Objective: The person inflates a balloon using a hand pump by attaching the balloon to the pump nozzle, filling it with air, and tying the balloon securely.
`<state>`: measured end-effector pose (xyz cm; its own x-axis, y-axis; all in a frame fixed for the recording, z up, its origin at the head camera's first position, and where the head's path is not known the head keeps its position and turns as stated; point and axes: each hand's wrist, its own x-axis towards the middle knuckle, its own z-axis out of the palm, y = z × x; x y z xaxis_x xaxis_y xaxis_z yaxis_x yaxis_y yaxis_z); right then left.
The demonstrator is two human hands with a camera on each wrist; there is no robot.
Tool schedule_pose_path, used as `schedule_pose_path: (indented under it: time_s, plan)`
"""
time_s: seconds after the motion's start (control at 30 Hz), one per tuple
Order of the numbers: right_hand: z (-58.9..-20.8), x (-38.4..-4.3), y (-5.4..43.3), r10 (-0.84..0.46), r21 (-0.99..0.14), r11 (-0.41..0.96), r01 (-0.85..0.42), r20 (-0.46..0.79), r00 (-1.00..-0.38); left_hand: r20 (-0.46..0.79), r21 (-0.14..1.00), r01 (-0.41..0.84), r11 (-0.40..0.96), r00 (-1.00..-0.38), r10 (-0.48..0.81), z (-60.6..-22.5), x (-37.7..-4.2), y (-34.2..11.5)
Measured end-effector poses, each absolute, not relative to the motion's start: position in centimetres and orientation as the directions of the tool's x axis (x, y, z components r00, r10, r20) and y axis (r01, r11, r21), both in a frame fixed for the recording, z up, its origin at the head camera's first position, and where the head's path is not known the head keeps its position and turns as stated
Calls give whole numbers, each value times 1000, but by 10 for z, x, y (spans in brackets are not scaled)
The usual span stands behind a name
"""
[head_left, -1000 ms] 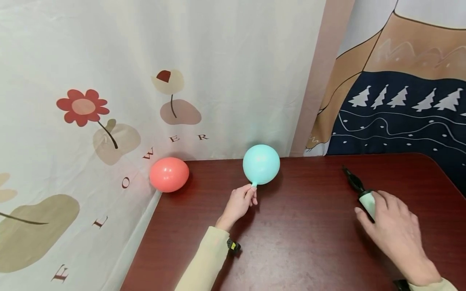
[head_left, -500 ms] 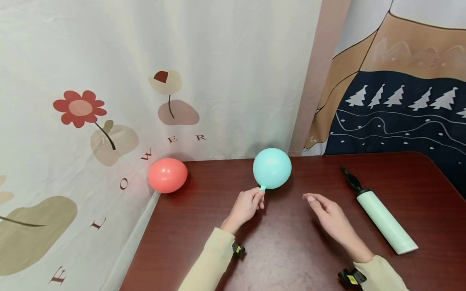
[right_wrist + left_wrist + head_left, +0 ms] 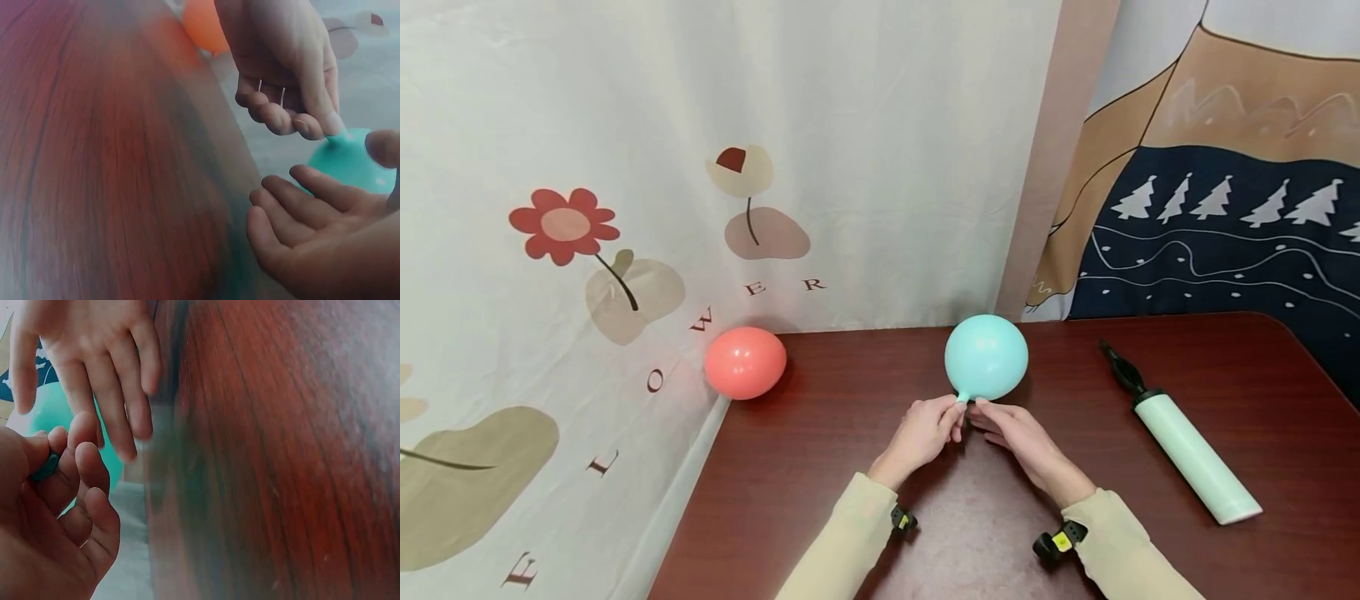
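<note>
An inflated light-blue balloon (image 3: pixel 986 357) is held above the dark red table by its neck. My left hand (image 3: pixel 922 432) pinches that neck between thumb and fingers. The rolled end of the balloon neck (image 3: pixel 47 467) pokes out of the pinch in the left wrist view. Close beside it, my right hand (image 3: pixel 1024 443) reaches in from the right, its fingers extended and only slightly bent. In the right wrist view, the right hand's fingers (image 3: pixel 306 209) lie just below the balloon and hold nothing; whether they touch it I cannot tell.
An inflated red balloon (image 3: pixel 745 362) rests at the table's back left corner, against the curtain (image 3: pixel 865 167). On the right lies a pale green hand pump (image 3: pixel 1198 458) with a black nozzle pointing away. The wooden table (image 3: pixel 820 483) ends at the curtains behind.
My right hand has left the hand pump and moved left to the balloon's neck. My left hand has shifted right and slightly nearer with the light-blue balloon.
</note>
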<state>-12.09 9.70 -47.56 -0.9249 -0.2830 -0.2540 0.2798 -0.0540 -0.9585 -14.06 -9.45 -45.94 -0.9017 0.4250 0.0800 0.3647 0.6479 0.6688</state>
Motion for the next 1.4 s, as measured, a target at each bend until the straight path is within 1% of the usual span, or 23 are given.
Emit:
schedule_pose_path:
  time_s: [0.13, 0.23, 0.43, 0.57, 0.77, 0.93, 1.17, 1.27, 1.4]
  plan:
    - [-478, -125, 93, -326, -931, -133, 341, -284, -902, 74, 665, 375, 646, -893, 444, -460, -138, -92]
    - [-480, -128, 92, -349, -918, -151, 366, -298, -889, 72, 666, 384, 640, -887, 457, -463, -136, -91]
    - [-486, -133, 90, -447, -910, -196, 366, -250, -859, 57, 669, 381, 638, -883, 467, -465, -133, -91]
    - [-487, -136, 90, -464, -890, -250, 380, -234, -854, 56, 668, 374, 643, -887, 459, -464, -131, -90]
    - [-487, -136, 87, -432, -841, -363, 401, -229, -872, 91, 687, 378, 621, -892, 443, -469, -126, -87]
    - [-482, -136, 88, -374, -813, -442, 378, -216, -902, 80, 726, 357, 588, -892, 444, -472, -120, -87]
    - [-466, -144, 101, -289, -754, -556, 350, -220, -932, 93, 758, 364, 541, -881, 464, -467, -108, -93]
    - [-458, -147, 109, -264, -705, -625, 336, -214, -941, 102, 750, 379, 542, -876, 472, -465, -102, -98]
    - [-450, -149, 115, -245, -599, -730, 330, -221, -944, 121, 737, 403, 543, -869, 480, -465, -97, -103]
